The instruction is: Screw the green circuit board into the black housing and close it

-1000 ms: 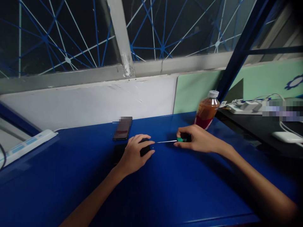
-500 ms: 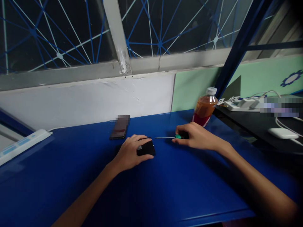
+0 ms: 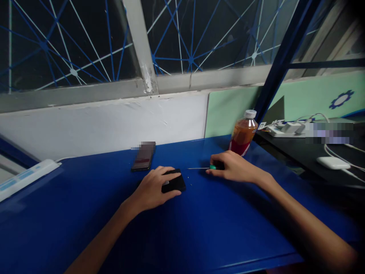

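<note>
Your left hand (image 3: 154,188) lies over a flat black box (image 3: 178,183) near the middle of the blue desk (image 3: 216,228). Its grip is on the box, with the thumb along the near side and the fingers across the top and far side. The right end of the box shows between thumb and index finger, with a bit of a pale label beside the fingers; the rest is hidden under your palm.

Your right hand (image 3: 234,166) has its grip closed around the green handle of a screwdriver (image 3: 213,167). The thin metal shaft points left, and its tip stands near the far right corner of the box, apart from it. Just right of the box are two tiny bits (image 3: 188,177), too small to make out.

Behind your left hand, a dark phone (image 3: 142,159) lies flat. Behind your right hand stands a capped bottle (image 3: 243,134) of orange-brown drink with a red lower part. A white power strip (image 3: 30,177) is at the far left. On the black surface at right lies a small white case (image 3: 333,163).
</note>
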{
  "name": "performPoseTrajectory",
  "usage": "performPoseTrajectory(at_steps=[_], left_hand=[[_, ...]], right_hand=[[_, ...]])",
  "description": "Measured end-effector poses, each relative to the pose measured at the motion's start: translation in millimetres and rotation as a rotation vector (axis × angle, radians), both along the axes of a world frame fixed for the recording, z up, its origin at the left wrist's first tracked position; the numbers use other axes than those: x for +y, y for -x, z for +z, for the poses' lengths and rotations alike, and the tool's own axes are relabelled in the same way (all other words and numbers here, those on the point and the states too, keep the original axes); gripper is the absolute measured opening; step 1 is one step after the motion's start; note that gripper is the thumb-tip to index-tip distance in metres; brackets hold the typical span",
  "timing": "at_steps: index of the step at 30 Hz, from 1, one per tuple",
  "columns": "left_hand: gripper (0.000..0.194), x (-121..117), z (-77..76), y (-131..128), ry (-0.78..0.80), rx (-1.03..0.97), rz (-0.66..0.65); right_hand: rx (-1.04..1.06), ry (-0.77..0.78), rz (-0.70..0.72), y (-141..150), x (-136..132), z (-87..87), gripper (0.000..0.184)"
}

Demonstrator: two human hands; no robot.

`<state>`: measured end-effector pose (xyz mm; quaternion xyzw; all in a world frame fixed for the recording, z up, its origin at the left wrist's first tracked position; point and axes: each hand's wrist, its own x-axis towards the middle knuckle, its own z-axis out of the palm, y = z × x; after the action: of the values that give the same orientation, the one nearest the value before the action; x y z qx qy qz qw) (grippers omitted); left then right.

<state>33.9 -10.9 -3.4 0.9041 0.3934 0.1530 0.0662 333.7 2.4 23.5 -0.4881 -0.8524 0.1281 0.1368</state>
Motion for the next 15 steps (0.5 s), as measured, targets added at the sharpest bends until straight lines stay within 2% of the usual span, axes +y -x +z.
performPoseTrajectory(at_steps=[4,8,15], left_hand=[[0.047,-0.4,-2.0,1.9,-0.069,0.035,-0.001],[0.035,1.0,-2.8,2.4,-0.173,0.034,0.061],[0.036,10.6,0.3,18.6,-0.337,0.199,0.168]], right_hand=[[0.002,0.008,0.007,0.1,0.3,-0.6,0.03],[-0.004,0.011,0.01,0.3,1.0,-1.9,0.03],[-0.008,0.033,0.021,1.3,1.9,-2.8,0.028]])
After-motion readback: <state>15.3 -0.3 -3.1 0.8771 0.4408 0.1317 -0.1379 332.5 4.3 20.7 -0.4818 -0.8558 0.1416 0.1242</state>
